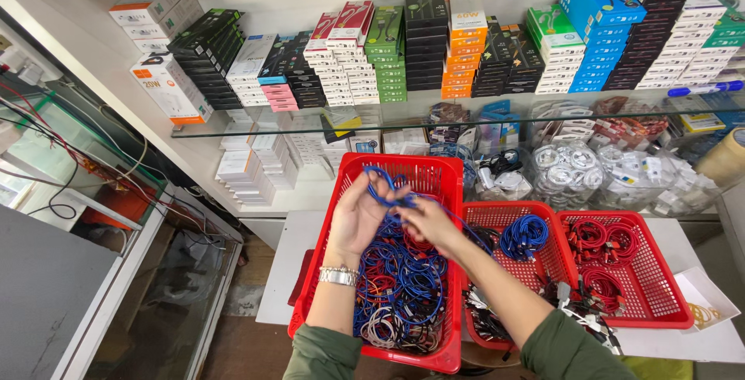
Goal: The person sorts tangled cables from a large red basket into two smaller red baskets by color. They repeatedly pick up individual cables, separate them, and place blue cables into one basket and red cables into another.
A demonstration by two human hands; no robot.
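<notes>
The head view looks down on a white worktop [283, 271] in a small shop, set against a white wall with a glass shelf [256, 128] stacked with small cardboard boxes [466, 46] in green, orange, blue and black. Below the shelf sit clear bags of coiled white cables [566, 174].

Three red plastic mesh baskets stand side by side on the worktop. The large basket [431, 174] on the left holds a tangle of blue, red and white cables. The left hand [355, 213] and the right hand [425, 223] are raised over it, both closed on a thin blue cable [382, 186], looped and limp. Its loop rises up and away from the person, and the slack runs roughly crosswise between the hands. A metal watch [338, 275] circles the left wrist.

The middle basket [543, 260] holds a blue coil, and the right basket [660, 302] holds red coils.
</notes>
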